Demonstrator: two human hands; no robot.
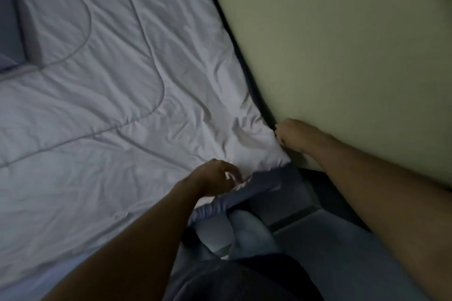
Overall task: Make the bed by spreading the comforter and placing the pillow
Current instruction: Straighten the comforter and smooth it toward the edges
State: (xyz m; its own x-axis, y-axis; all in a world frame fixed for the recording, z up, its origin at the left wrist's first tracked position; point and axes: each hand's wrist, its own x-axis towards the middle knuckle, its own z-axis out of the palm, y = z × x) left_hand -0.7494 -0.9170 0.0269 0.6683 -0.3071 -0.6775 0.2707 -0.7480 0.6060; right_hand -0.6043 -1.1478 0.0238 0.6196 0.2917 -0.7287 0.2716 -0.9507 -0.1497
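A pale quilted comforter (117, 85) lies spread over most of the bed, with wrinkles near its near corner. My left hand (215, 178) pinches the comforter's bottom edge, where a blue-grey sheet (259, 186) shows beneath. My right hand (297, 135) grips the comforter's corner right beside the wall. At the far left edge a blue-grey pillow (9, 32) lies partly out of frame.
A plain greenish wall (342, 44) runs along the right side of the bed, with a dark gap between them. Below my hands are the bed's end, a tiled floor (330, 239) and my dark clothing (244, 278).
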